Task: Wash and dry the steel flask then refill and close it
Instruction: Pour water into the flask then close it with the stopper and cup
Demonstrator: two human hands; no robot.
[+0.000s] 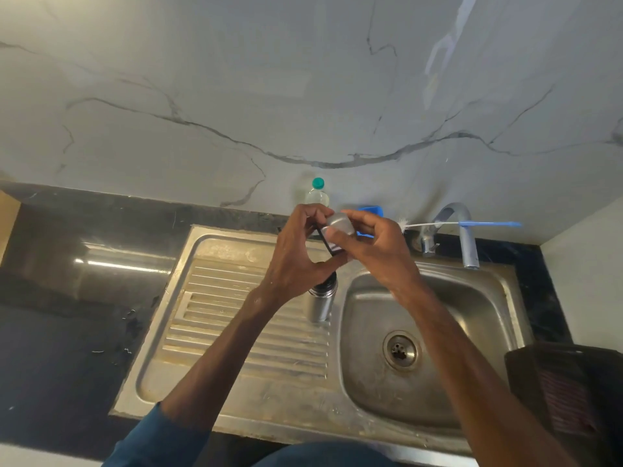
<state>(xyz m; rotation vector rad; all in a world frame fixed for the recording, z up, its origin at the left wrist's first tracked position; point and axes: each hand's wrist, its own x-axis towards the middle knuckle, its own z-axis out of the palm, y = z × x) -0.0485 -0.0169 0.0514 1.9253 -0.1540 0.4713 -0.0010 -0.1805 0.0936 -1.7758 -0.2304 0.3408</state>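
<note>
While our left hand (296, 254) and right hand (374, 244) both pinch the cap (338, 224), its black strap (325, 243) hangs between them. The steel flask (320, 303) stands upright on the drainboard (229, 298) below.

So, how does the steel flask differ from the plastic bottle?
The steel flask is opaque metal; the plastic bottle is clear. The flask stands on the drainboard, the bottle by the wall. The bottle has a green cap; the flask's top is partly hidden behind the left hand. Both stand upright.
</note>
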